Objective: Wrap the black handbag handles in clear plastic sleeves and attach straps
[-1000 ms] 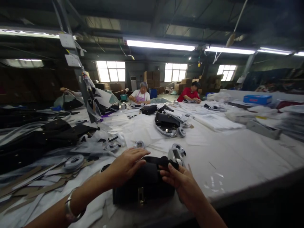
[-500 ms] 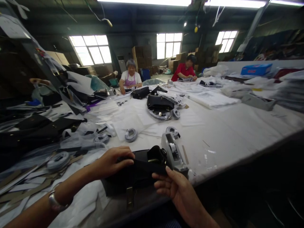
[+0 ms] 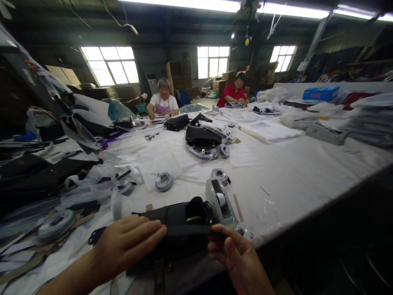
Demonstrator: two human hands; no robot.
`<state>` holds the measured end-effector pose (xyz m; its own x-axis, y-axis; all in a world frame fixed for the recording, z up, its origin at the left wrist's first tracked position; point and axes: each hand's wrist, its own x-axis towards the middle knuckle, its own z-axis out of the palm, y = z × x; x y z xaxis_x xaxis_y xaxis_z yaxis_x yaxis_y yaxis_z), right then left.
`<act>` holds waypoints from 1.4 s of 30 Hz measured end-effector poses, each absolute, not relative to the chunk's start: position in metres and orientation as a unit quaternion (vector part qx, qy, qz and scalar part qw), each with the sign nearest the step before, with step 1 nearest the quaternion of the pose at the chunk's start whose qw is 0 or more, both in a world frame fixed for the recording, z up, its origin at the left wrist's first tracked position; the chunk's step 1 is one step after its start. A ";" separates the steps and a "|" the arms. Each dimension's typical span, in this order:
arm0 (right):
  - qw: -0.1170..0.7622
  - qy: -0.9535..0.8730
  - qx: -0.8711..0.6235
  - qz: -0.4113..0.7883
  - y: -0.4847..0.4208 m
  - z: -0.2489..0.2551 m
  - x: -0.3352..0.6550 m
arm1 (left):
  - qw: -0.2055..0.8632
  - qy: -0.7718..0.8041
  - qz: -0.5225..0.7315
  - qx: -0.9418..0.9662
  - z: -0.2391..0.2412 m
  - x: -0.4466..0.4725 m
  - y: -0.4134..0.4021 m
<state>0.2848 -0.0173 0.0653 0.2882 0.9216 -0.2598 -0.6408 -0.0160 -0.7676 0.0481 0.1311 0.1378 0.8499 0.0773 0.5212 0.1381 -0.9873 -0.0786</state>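
A black handbag (image 3: 173,214) lies on its side at the table's near edge, its gold zipper showing at the right end. My left hand (image 3: 130,243) rests on the bag from the left, fingers stretched out together and palm down. At the bag's right end, my right hand (image 3: 235,252) pinches the edge of a black flap or strip between thumb and fingers. The bag's lower front, with a metal clasp, is dark and partly hidden. Just behind my right hand stands a grey tape dispenser (image 3: 220,200), close against the bag.
Coiled wrapped straps (image 3: 163,181) lie beyond the bag. Another black handbag (image 3: 202,135) sits mid-table. Cardboard strips and plastic wrap (image 3: 92,184) clutter the left, near more black bags (image 3: 46,174). Two co-workers, one in a purple apron (image 3: 162,107), sit across the table (image 3: 294,172).
My left hand has shifted left and down, from gripping the bag's upper edge to lying flat on it. My right hand stays at the bag's right end. The view has tilted slightly.
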 end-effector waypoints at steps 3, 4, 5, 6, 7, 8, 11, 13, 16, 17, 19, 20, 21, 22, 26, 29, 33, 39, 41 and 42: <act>0.676 -0.195 -0.471 0.532 -0.017 0.063 0.284 | 0.105 -0.005 -0.241 -0.965 0.131 0.040 0.116; 0.668 -0.210 -0.490 0.519 -0.017 0.063 0.283 | 0.105 0.003 -0.235 -0.966 0.128 0.037 0.113; 0.658 -0.224 -0.505 0.511 -0.017 0.062 0.283 | 0.105 0.007 -0.232 -0.967 0.125 0.034 0.111; 0.648 -0.236 -0.513 0.511 -0.017 0.062 0.282 | 0.107 0.007 -0.233 -0.967 0.123 0.032 0.109; 0.639 -0.243 -0.517 0.515 -0.017 0.061 0.282 | 0.110 0.005 -0.234 -0.966 0.120 0.029 0.108; 0.632 -0.247 -0.519 0.520 -0.018 0.060 0.281 | 0.114 0.004 -0.236 -0.965 0.118 0.027 0.106; 0.618 -0.247 -0.525 0.531 -0.020 0.057 0.279 | 0.124 0.016 -0.245 -0.961 0.116 0.024 0.104; 0.610 -0.250 -0.529 0.534 -0.021 0.056 0.278 | 0.120 0.019 -0.250 -0.961 0.117 0.024 0.104; 0.606 -0.250 -0.528 0.540 -0.023 0.056 0.277 | 0.102 0.025 -0.248 -0.963 0.117 0.024 0.107; 0.607 -0.247 -0.526 0.542 -0.024 0.056 0.277 | 0.098 0.028 -0.246 -0.964 0.116 0.024 0.108; 0.613 -0.239 -0.523 0.542 -0.025 0.056 0.276 | 0.096 0.033 -0.245 -0.964 0.114 0.022 0.111; 0.614 -0.237 -0.522 0.543 -0.026 0.056 0.276 | 0.097 0.032 -0.244 -0.964 0.112 0.022 0.111; 0.614 -0.237 -0.522 0.543 -0.026 0.056 0.275 | 0.099 0.030 -0.243 -0.964 0.111 0.021 0.112; 0.612 -0.238 -0.522 0.544 -0.027 0.056 0.275 | 0.102 0.030 -0.242 -0.965 0.110 0.020 0.112; 0.614 -0.237 -0.520 0.544 -0.028 0.056 0.273 | 0.103 0.026 -0.241 -0.965 0.109 0.020 0.110; 0.620 -0.226 -0.521 0.541 -0.029 0.054 0.271 | 0.098 0.024 -0.256 -0.961 0.110 0.020 0.109; 0.626 -0.214 -0.519 0.541 -0.029 0.046 0.269 | 0.100 0.021 -0.262 -0.960 0.111 0.021 0.109; 0.615 -0.271 -0.505 0.542 -0.032 0.030 0.277 | 0.102 0.034 -0.279 -0.954 0.108 0.020 0.109; 0.609 -0.288 -0.507 0.537 -0.034 0.028 0.279 | 0.102 0.031 -0.273 -0.956 0.108 0.019 0.110; 0.608 -0.293 -0.510 0.533 -0.035 0.028 0.280 | 0.100 0.029 -0.272 -0.957 0.107 0.019 0.110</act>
